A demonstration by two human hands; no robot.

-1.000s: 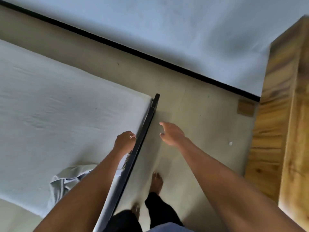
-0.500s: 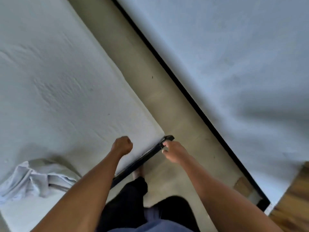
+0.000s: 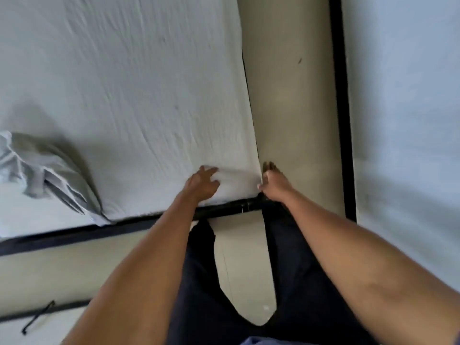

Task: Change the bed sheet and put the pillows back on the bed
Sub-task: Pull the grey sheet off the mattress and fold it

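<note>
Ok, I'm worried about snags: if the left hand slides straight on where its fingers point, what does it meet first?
The left hand rests on the white sheet; straight on lies only more wrinkled sheet up to the mattress edge, as far as visible.

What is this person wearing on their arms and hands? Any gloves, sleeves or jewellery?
Nothing shows on either: the left hand and right hand are gloveless, with no ring or watch visible, and both forearms are bare to the picture's edge. Below them are dark trousers and a strip of bluish top.
</note>
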